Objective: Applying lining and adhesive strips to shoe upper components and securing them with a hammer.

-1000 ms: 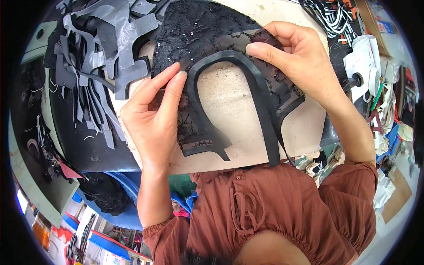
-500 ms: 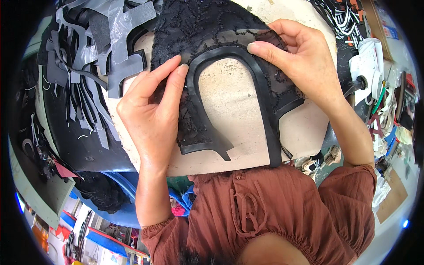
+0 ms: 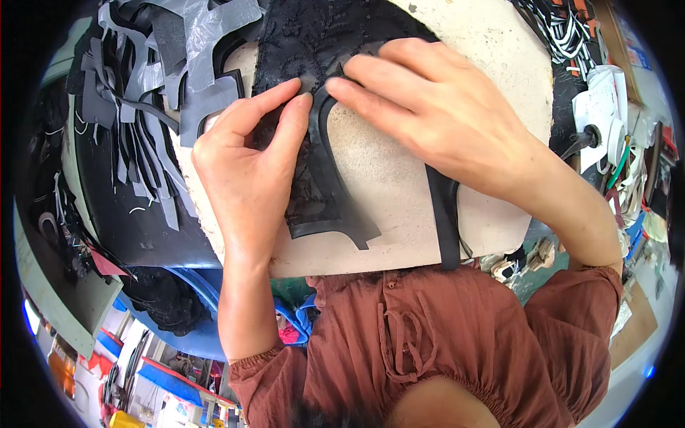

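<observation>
Pale board [image 3: 389, 178], grey cutouts [image 3: 214, 43] at 10 o'clock, white straps [image 3: 560, 32] at 2. Right hand [image 3: 457, 118] has slid next to left hand [image 3: 246, 150] over the black lace [image 3: 307, 36]; can't tell either's grip.

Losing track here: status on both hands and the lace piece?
Left hand touching black lace piece. Right hand hiding part of its dark edging. Gray scraps lie left of it.
</observation>
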Motion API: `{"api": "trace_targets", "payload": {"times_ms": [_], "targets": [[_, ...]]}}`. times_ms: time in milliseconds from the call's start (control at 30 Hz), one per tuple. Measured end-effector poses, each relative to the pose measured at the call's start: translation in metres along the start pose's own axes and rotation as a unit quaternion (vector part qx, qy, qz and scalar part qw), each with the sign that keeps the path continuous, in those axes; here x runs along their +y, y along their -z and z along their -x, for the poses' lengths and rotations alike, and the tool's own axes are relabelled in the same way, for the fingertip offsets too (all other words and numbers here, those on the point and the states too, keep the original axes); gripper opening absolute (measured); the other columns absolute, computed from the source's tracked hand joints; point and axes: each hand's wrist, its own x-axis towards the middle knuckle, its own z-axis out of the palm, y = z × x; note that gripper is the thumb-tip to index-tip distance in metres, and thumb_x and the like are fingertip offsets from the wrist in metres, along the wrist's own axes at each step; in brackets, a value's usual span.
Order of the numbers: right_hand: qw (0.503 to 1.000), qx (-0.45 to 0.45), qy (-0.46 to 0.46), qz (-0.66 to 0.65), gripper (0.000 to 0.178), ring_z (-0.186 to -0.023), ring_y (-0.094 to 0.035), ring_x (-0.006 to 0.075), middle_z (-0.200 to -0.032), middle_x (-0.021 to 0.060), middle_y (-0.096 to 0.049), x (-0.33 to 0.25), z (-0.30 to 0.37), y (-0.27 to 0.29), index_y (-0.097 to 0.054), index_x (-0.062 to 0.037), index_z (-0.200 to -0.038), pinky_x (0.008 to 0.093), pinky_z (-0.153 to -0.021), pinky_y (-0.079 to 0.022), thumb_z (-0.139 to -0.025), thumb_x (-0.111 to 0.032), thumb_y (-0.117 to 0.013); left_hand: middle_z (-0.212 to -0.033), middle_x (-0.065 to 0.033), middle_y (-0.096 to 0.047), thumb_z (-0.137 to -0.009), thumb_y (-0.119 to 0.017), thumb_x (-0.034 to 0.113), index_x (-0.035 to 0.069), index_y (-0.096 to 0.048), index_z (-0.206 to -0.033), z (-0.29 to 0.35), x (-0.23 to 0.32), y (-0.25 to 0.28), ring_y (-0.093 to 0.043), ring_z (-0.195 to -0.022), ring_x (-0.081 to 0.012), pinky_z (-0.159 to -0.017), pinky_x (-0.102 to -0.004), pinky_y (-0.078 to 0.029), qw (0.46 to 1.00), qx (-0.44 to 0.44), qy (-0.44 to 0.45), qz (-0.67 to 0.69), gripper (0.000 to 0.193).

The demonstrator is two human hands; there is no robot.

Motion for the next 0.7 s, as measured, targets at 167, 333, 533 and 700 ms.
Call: {"api": "trace_targets", "payload": {"times_ms": [167,333,533,700], "targets": [[0.999,-0.010,0.042,-0.021,0.011,-0.091,-0.055,0.0183,-0.091,0.0009,-0.057,0.002,-0.002,-0.015,-0.067,-0.0044,-0.082,0.0311,-0.076,-0.049,-0.078,-0.014,-0.063,-0.067,0.0077,-0.049,-0.082,-0.078,0.007,0.004,-0.077,-0.103,0.005,-0.006,0.009,-0.036,-0.058,-0.0006,-0.050,-0.0196,-0.026,0.995,-0.025,0.063,0.067,0.021],[0.998,-0.052,0.019,-0.031,0.027,-0.098,-0.057,0.0210,-0.101,0.0038,-0.060,-0.002,-0.003,-0.009,-0.067,-0.0026,-0.100,0.0314,-0.081,-0.051,-0.076,-0.013,-0.063,-0.066,0.0074,-0.049,-0.082,-0.078,0.008,0.004,-0.076,-0.104,0.010,-0.009,0.010,-0.036,-0.057,-0.0008,-0.049,-0.0199,-0.027,0.994,-0.027,0.069,0.083,0.023],[0.999,-0.009,0.031,-0.036,0.015,-0.092,-0.057,0.0186,-0.089,0.0015,-0.058,-0.015,-0.008,-0.019,-0.068,-0.0040,-0.086,0.0308,-0.081,-0.050,-0.076,-0.013,-0.063,-0.067,0.0091,-0.048,-0.082,-0.078,0.004,0.004,-0.074,-0.111,0.019,-0.003,0.022,-0.036,-0.057,0.0009,-0.049,-0.0175,-0.026,0.987,-0.085,0.099,0.089,0.029],[0.998,-0.004,0.029,-0.061,0.022,-0.094,-0.059,0.0200,-0.091,0.0031,-0.060,-0.012,-0.006,-0.016,-0.068,-0.0013,-0.095,0.0324,-0.085,-0.052,-0.077,-0.012,-0.062,-0.073,0.0103,-0.041,-0.083,-0.077,0.000,0.002,-0.070,-0.119,0.034,0.002,0.032,-0.035,-0.062,0.0012,-0.053,-0.0160,-0.024,0.973,-0.139,0.141,0.121,0.037]]}}
